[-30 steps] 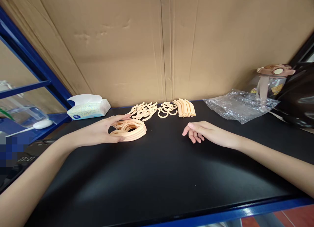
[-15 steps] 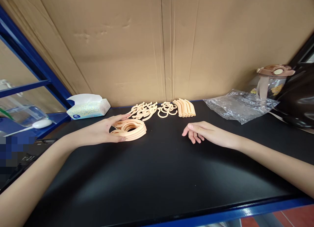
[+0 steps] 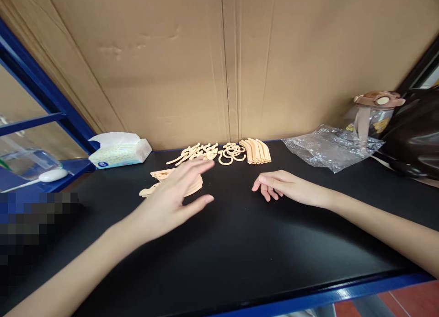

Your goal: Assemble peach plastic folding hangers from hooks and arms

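My left hand (image 3: 171, 200) hovers over a stack of flat, cream-coloured curved pieces (image 3: 195, 185), its fingers stretched out and thumb apart, holding nothing. It hides much of the stack. A knobbed end (image 3: 148, 191) of those pieces sticks out on the left. To the right, my right hand (image 3: 283, 184) is low over the black table, fingers loosely bent and slightly apart, with nothing in it. Behind the hands lie a loose pile of thin cream pieces (image 3: 192, 151), several cream hooks (image 3: 230, 153) and a row of curved cream tubes (image 3: 258, 151).
A tissue pack (image 3: 120, 150) sits at the back left, near a blue rack (image 3: 51, 120) holding a clear bottle (image 3: 30, 163). Crumpled clear plastic (image 3: 329, 150) and a drinking bottle (image 3: 373, 111) are at the back right. Cardboard (image 3: 164, 70) walls off the back.
My left hand has let go of the stack's left side and moved right and nearer me, over the stack. The right hand stays nearly still. The view has shifted slightly.
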Available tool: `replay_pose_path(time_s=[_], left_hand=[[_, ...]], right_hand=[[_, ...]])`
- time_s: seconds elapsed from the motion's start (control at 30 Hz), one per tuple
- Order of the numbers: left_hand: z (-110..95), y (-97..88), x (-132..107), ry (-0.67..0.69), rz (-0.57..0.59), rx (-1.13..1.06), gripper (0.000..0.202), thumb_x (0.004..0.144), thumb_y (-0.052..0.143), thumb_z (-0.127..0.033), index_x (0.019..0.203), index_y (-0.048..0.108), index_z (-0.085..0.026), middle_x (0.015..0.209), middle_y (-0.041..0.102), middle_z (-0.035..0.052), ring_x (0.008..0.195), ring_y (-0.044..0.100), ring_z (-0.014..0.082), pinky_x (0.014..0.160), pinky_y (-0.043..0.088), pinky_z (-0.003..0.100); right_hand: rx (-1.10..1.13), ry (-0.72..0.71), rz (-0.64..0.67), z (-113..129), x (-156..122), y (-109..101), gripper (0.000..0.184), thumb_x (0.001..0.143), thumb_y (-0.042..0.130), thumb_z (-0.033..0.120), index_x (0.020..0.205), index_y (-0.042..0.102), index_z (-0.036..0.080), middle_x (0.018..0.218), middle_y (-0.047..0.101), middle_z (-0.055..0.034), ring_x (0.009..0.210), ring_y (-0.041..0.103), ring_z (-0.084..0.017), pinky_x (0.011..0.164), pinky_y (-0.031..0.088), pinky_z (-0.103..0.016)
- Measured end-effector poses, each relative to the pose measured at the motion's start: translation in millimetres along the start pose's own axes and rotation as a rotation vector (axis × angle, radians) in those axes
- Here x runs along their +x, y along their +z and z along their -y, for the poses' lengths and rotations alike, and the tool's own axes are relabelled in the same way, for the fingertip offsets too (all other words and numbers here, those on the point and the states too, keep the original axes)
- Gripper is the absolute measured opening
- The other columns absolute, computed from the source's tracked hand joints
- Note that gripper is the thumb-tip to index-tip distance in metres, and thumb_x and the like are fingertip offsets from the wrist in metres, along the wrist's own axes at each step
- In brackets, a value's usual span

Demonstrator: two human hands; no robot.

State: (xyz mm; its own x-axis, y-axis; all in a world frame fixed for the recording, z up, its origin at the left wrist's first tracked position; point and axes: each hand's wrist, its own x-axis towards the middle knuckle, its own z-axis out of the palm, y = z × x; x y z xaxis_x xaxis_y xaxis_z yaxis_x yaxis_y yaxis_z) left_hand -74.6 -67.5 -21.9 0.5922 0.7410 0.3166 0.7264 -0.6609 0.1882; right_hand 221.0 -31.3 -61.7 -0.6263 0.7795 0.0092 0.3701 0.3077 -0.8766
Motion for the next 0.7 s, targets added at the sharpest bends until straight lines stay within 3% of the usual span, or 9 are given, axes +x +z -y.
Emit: replay_pose_path(time_s=[0.23, 0.43, 0.5, 0.57, 0.63, 0.7], left_hand=[[-21, 44.9, 6, 0.182, 0.119, -0.044, 0.043, 0.094, 0.044, -0.03, 0.137, 0.039, -0.025, 0.142, 0.043, 0.0035, 0.136, 0.032, 0.0197, 0.114, 0.027, 0.041], [-25, 61.2, 24, 0.01, 0.106, -0.037, 0.042, 0.094, 0.043, -0.035, 0.132, 0.047, -0.018, 0.14, 0.046, 0.0088, 0.13, 0.041, 0.0239, 0.108, 0.037, 0.044], [-25, 62.3, 28, 0.01, 0.105, -0.027, 0.039, 0.094, 0.042, -0.035, 0.128, 0.05, -0.018, 0.138, 0.048, 0.0091, 0.127, 0.044, 0.0243, 0.106, 0.039, 0.044], [-24, 61.5, 29, 0.025, 0.115, -0.018, 0.039, 0.094, 0.041, -0.034, 0.129, 0.049, -0.019, 0.139, 0.047, 0.0089, 0.127, 0.044, 0.0238, 0.106, 0.039, 0.043], [-23, 59.8, 28, 0.04, 0.139, -0.005, 0.041, 0.095, 0.039, -0.034, 0.133, 0.046, -0.019, 0.141, 0.044, 0.0087, 0.13, 0.041, 0.0234, 0.107, 0.037, 0.042], [-22, 57.7, 26, 0.061, 0.172, 0.016, 0.042, 0.096, 0.037, -0.035, 0.135, 0.043, -0.02, 0.144, 0.041, 0.0084, 0.132, 0.038, 0.0233, 0.108, 0.035, 0.042]], right_hand=[[-0.123, -0.015, 0.036, 2, 0, 1, 0.04, 0.089, 0.045, 0.053, 0.094, 0.063, 0.018, 0.069, 0.058, 0.0001, 0.063, 0.049, -0.012, 0.061, 0.039, -0.025], [-0.145, -0.039, -0.031, 1, 3, 8, 0.035, 0.089, 0.048, 0.05, 0.09, 0.063, 0.019, 0.062, 0.055, 0.0022, 0.06, 0.048, -0.011, 0.057, 0.036, -0.024], [-0.141, -0.042, -0.111, -2, 4, 3, 0.036, 0.089, 0.047, 0.051, 0.089, 0.062, 0.018, 0.062, 0.055, 0.0015, 0.059, 0.05, -0.012, 0.057, 0.038, -0.025], [-0.244, -0.058, -0.277, -6, 5, -9, 0.037, 0.09, 0.045, 0.05, 0.089, 0.062, 0.018, 0.067, 0.058, -0.0007, 0.061, 0.052, -0.013, 0.059, 0.041, -0.027], [-0.456, -0.078, -0.46, -13, 5, -28, 0.035, 0.089, 0.046, 0.049, 0.094, 0.062, 0.019, 0.086, 0.064, -0.005, 0.071, 0.056, -0.016, 0.065, 0.043, -0.03], [-0.602, -0.083, -0.532, -23, 6, -46, 0.036, 0.088, 0.048, 0.048, 0.104, 0.061, 0.018, 0.104, 0.063, -0.009, 0.088, 0.059, -0.022, 0.072, 0.046, -0.035]])
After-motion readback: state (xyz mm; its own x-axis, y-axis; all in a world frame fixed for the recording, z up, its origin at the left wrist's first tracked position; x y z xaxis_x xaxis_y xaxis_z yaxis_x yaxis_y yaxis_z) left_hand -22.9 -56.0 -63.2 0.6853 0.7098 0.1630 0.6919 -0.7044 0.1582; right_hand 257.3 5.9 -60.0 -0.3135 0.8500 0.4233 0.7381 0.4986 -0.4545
